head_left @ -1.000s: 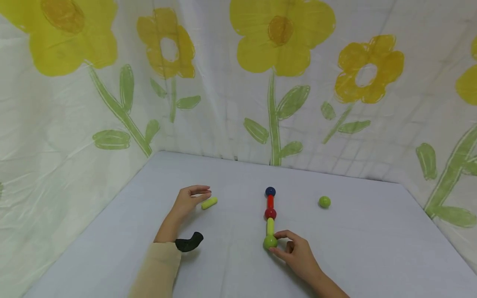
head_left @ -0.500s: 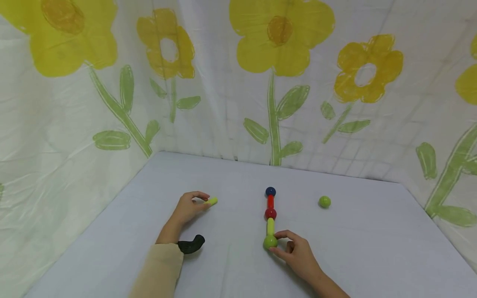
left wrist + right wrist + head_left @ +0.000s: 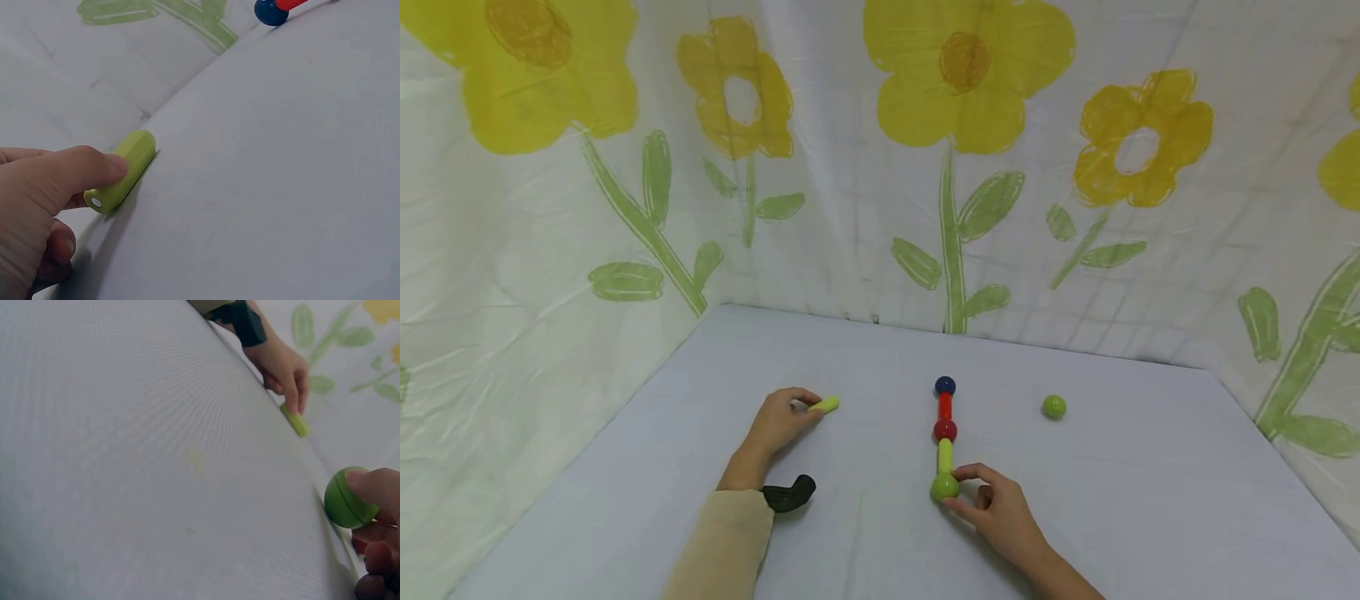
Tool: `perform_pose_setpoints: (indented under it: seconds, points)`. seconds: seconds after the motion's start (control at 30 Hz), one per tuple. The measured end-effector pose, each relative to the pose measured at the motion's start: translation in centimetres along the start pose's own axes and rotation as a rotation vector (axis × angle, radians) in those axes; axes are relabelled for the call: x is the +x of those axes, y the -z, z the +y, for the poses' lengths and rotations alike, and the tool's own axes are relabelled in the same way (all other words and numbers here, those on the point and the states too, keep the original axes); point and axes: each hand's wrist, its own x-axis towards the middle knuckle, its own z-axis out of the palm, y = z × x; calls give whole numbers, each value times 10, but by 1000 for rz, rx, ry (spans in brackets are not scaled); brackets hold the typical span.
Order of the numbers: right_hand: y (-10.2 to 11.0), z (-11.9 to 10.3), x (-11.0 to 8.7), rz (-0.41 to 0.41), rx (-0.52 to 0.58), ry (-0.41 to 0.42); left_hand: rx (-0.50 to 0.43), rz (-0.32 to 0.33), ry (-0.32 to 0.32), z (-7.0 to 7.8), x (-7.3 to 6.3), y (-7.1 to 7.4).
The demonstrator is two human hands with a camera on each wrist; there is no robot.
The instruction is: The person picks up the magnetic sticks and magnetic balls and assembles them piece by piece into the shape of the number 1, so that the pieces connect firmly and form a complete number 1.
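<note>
My left hand (image 3: 781, 423) pinches a yellow-green rod (image 3: 134, 164) between thumb and fingers, low over the table at the left. The rod has ribbed sides and a pale dot on its end. My right hand (image 3: 1000, 512) holds a green ball (image 3: 944, 487) between thumb and index finger. That ball forms the near end of a straight chain: a yellow-green rod (image 3: 945, 456), a red ball (image 3: 945, 430), a red rod (image 3: 945, 407) and a dark blue ball (image 3: 945, 386) run away from it. In the right wrist view a seam circles the held green ball.
A loose green ball (image 3: 1055, 407) lies right of the chain on the white table (image 3: 1120, 483). A black wrist camera (image 3: 790, 493) sticks out from the left sleeve (image 3: 726, 542). Behind the table hangs a white curtain (image 3: 842, 250) with painted flowers.
My left hand has come down onto the yellow-green rod and taken it between thumb and fingers. The right hand and the chain have stayed in place.
</note>
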Motion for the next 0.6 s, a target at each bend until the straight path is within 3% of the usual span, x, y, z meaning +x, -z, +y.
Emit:
perform_pose_setpoints:
  seconds: [0.6]
  points:
    - [0,-1,1,13,-4,9,48,-3,-26,1,0,-2]
